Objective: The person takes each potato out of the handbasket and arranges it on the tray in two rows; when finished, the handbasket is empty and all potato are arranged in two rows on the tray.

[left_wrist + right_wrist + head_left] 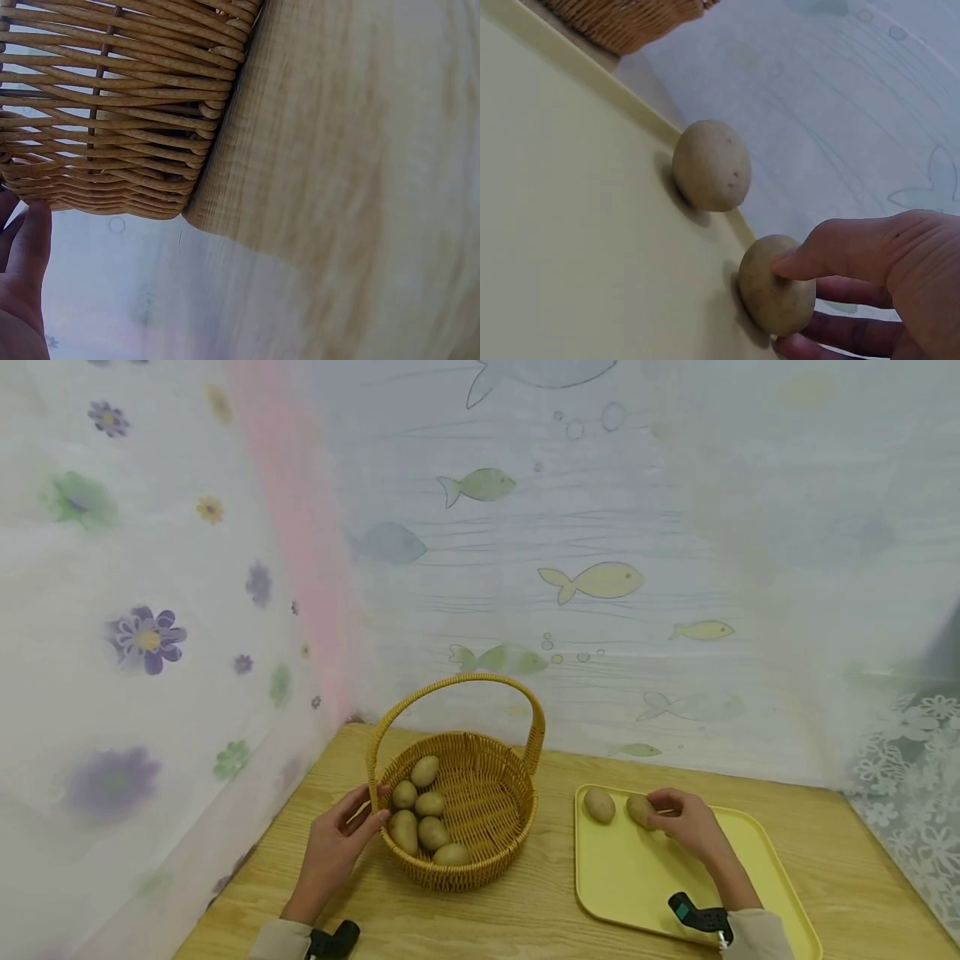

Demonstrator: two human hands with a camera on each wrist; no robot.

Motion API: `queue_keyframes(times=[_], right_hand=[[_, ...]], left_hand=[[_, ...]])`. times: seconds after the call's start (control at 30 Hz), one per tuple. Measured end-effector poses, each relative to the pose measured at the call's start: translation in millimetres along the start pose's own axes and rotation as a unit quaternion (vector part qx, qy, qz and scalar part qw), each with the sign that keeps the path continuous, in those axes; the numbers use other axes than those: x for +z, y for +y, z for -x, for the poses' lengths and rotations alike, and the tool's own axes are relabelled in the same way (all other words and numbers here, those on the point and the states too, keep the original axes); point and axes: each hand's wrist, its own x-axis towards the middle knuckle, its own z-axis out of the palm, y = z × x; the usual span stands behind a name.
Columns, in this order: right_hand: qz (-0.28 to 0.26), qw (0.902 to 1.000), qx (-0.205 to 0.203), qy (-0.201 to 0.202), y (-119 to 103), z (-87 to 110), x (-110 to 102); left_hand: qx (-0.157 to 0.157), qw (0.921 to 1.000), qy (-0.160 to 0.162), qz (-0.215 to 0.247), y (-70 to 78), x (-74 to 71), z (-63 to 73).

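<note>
A wicker basket (483,802) with a tall arched handle stands on the table, several potatoes (431,804) piled in its left half. My left hand (335,843) holds the basket's left rim at the foot of the handle; in the left wrist view, the thumb lies against the woven side (120,112). On a yellow tray (622,877) to the right, my right hand (690,828) pinches a potato (769,289) between thumb and fingers. That potato appears to rest on the tray near its far edge. Just left of it lies another potato (711,166), untouched.
The wooden table (517,918) meets a wall covering (225,710) with flowers on the left and a fish-patterned one (600,693) at the back. White lace-like cloth (911,802) hangs at the right edge. A strip of table separates basket and tray.
</note>
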Motion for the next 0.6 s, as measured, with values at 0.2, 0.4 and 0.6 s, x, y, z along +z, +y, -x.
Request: queue_keyframes(times=[0.2, 0.4, 0.6], right_hand=[[0.052, 0.9976, -0.012, 0.045, -15, 1.4, -2], [0.061, 0.9909, -0.056, 0.106, -52, -0.1, -2], [0.020, 0.9884, -0.113, 0.098, -89, -2.8, 2]], left_hand=[[0.004, 1.0000, -0.001, -0.004, -2.4, 0.0, 0.1], [0.014, 0.9999, -0.005, -0.006, -4.4, -1.4, -1.2], [0.017, 0.9998, -0.002, -0.004, -3.4, -0.7, -1.0]])
